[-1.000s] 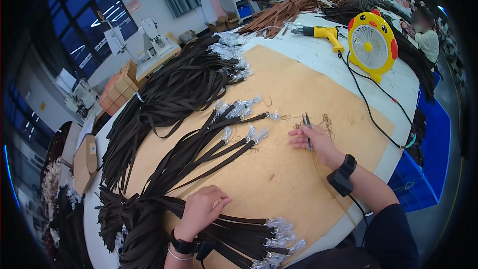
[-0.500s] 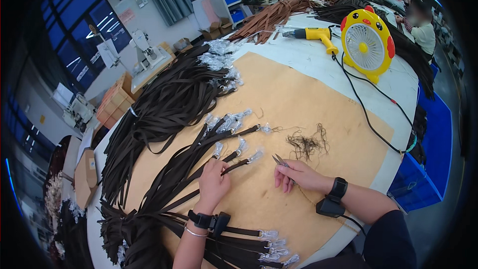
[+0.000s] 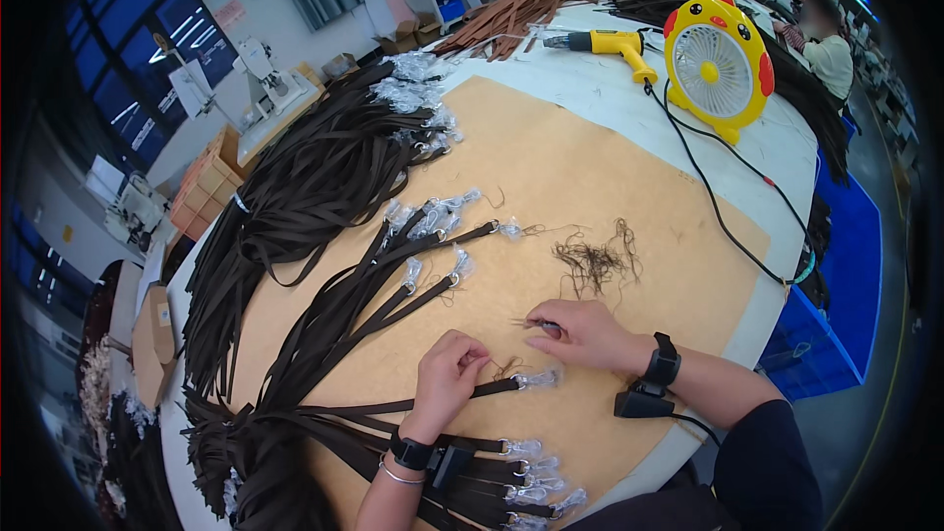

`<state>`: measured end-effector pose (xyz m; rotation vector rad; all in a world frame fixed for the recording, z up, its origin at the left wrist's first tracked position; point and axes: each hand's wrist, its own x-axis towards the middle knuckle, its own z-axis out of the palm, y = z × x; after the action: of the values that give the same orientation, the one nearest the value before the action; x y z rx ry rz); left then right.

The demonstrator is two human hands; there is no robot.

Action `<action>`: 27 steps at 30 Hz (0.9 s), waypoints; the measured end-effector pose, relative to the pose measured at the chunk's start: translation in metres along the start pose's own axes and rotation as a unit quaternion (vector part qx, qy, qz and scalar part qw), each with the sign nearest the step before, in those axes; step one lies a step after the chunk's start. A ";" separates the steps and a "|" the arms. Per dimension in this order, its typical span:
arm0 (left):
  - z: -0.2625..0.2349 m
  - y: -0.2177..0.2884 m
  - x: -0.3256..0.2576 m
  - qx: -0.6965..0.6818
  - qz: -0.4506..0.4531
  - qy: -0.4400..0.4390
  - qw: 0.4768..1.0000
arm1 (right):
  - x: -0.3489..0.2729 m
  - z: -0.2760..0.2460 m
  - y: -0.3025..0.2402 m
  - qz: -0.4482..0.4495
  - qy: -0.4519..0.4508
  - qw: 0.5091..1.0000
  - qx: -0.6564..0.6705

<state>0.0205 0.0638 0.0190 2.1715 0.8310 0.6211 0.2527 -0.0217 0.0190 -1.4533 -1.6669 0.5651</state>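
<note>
Head view, looking down on the tan work mat [image 3: 610, 187]: the left hand [image 3: 447, 379] is curled, its fingers bunched and pinching loose thread just above a dark brown strap [image 3: 433, 397] that lies flat across the near part of the mat, its plastic-wrapped metal end [image 3: 539, 378] pointing right. The right hand [image 3: 582, 332] sits just beside it, fingers closed around small thread snips [image 3: 531, 324], blades pointing left toward the left hand. A little heap of cut threads [image 3: 593, 261] lies just beyond the right hand. More straps fan out to the left in a big dark pile [image 3: 305, 187], and a finished-looking bundle with wrapped ends [image 3: 521, 477] lies nearest the person. Far off on the table, a yellow chick-shaped fan [image 3: 716, 64] and a yellow heat gun [image 3: 610, 43].
</note>
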 end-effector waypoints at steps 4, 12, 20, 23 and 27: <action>-0.006 0.011 -0.008 0.017 -0.029 0.056 0.998 | -0.007 0.004 -0.009 -0.032 -0.118 0.992 -0.043; -0.015 0.034 -0.020 0.134 -0.007 -0.045 0.990 | -0.009 0.013 -0.003 -0.018 -0.129 0.989 -0.067; 0.000 0.009 -0.019 0.028 0.057 -0.042 0.997 | -0.008 0.013 -0.007 -0.041 -0.068 0.997 -0.018; 0.000 0.005 -0.018 -0.006 0.063 -0.038 0.997 | -0.009 0.001 -0.018 -0.081 -0.090 0.988 -0.095; -0.002 0.007 -0.018 -0.005 0.060 -0.041 0.997 | -0.014 0.002 -0.025 -0.149 -0.096 0.966 -0.186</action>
<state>0.0101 0.0478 0.0225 2.2351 0.6575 0.5901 0.2365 -0.0410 0.0337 -1.3943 -2.1894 0.2366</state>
